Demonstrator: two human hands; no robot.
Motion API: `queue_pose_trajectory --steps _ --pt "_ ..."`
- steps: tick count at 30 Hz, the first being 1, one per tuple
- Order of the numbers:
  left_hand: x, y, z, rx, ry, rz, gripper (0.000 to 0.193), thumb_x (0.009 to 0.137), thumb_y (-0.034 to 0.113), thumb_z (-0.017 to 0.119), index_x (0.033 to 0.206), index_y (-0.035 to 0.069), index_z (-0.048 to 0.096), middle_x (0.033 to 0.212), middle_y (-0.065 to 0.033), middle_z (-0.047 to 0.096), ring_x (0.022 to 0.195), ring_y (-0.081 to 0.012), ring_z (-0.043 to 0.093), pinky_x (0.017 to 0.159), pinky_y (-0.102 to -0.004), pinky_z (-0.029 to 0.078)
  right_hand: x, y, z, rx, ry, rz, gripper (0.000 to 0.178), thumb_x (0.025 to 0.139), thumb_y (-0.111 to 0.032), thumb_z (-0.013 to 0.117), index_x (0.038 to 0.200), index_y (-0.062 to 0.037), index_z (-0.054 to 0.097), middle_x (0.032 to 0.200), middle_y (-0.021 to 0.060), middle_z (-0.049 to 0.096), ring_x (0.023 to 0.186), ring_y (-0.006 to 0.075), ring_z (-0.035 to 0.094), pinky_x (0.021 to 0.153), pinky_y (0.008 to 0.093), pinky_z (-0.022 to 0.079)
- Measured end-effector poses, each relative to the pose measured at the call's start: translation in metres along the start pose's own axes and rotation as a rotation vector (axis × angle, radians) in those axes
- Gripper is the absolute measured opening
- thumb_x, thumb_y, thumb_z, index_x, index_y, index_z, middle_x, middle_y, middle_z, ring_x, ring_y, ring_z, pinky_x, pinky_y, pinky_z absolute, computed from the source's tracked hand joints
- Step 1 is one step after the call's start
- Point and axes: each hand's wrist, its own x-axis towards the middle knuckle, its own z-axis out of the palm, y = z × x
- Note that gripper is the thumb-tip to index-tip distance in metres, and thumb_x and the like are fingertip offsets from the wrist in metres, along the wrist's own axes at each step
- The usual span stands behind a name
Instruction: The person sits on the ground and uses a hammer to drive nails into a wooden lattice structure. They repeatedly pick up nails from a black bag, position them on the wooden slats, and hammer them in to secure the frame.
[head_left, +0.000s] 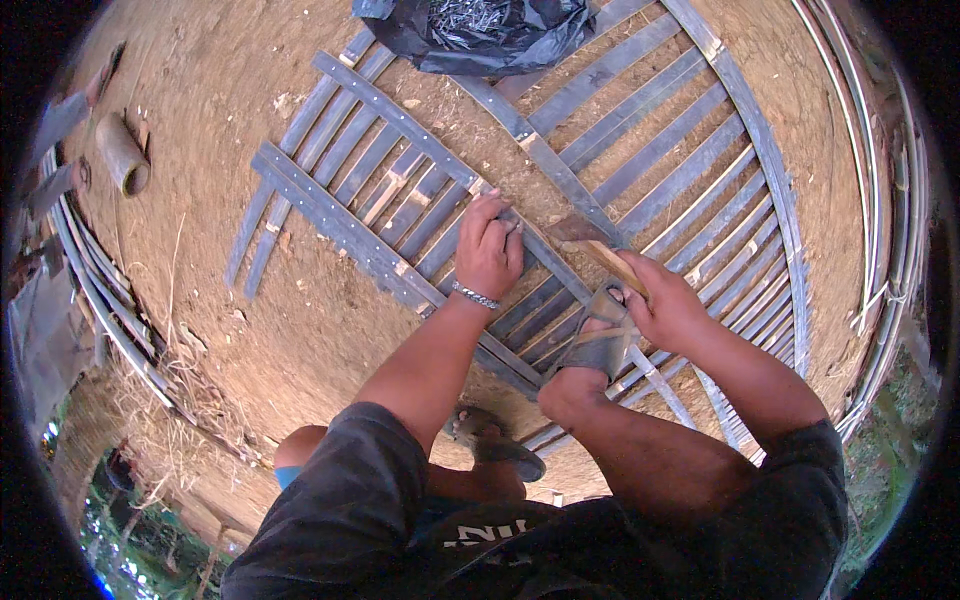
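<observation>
Our left hand (490, 245) rests on the far rail (395, 118) of a dark slatted frame (345, 232), its fingers bent; whether they pinch anything small, we cannot tell. Just to the right, our right hand (663, 302) grips the wooden handle of a hammer-like tool (612, 264), its head near the left hand. The frame lies on brown earth (200, 95) at the centre, our sandalled foot (592, 345) at its near right end. A larger slatted panel (785, 200) spreads right. Far off sits a black plastic bag (470, 58) of nails (468, 18); left lies a hollow tube (120, 150).
</observation>
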Motion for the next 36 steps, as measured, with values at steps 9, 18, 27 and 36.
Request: queue_pose_trajectory --steps 9,18,27,36 --pt "0.004 0.0 -0.005 -0.041 -0.013 -0.021 0.025 0.069 -0.007 0.07 0.088 0.0 0.056 0.117 -0.0201 0.064 0.119 -0.0415 0.062 0.102 -0.0512 0.05 0.017 0.019 0.016 -0.168 -0.076 -0.057 0.052 0.097 -0.015 0.064 0.146 -0.0128 0.047 0.113 0.0229 0.065 0.099 0.0448 0.066 0.082 0.0526 0.054" --pt "0.003 -0.002 -0.004 -0.029 -0.03 -0.037 0.025 0.07 -0.006 0.07 0.09 0.001 0.055 0.118 -0.017 0.062 0.122 -0.0384 0.06 0.103 -0.0501 0.049 0.028 0.019 0.016 -0.23 0.003 -0.205 0.053 0.095 -0.017 0.065 0.145 -0.0137 0.047 0.105 0.0205 0.067 0.092 0.0433 0.067 0.077 0.052 0.055" --pt "0.004 -0.002 -0.005 -0.048 -0.041 -0.049 0.021 0.074 -0.005 0.07 0.088 0.001 0.055 0.119 -0.0162 0.062 0.123 -0.038 0.06 0.104 -0.0496 0.049 0.031 0.038 0.004 -0.295 -0.023 -0.227 0.049 0.094 -0.017 0.066 0.141 -0.0149 0.053 0.112 0.0188 0.068 0.101 0.0393 0.067 0.08 0.0482 0.056" --pt "0.0 -0.002 -0.006 -0.047 -0.073 -0.063 0.022 0.076 -0.003 0.072 0.089 0.002 0.056 0.121 -0.0139 0.063 0.125 -0.0364 0.059 0.107 -0.0495 0.048 0.032 0.045 -0.001 -0.271 -0.044 -0.258 0.058 0.09 -0.009 0.068 0.145 -0.0154 0.051 0.105 0.0183 0.067 0.091 0.0412 0.066 0.074 0.05 0.054"
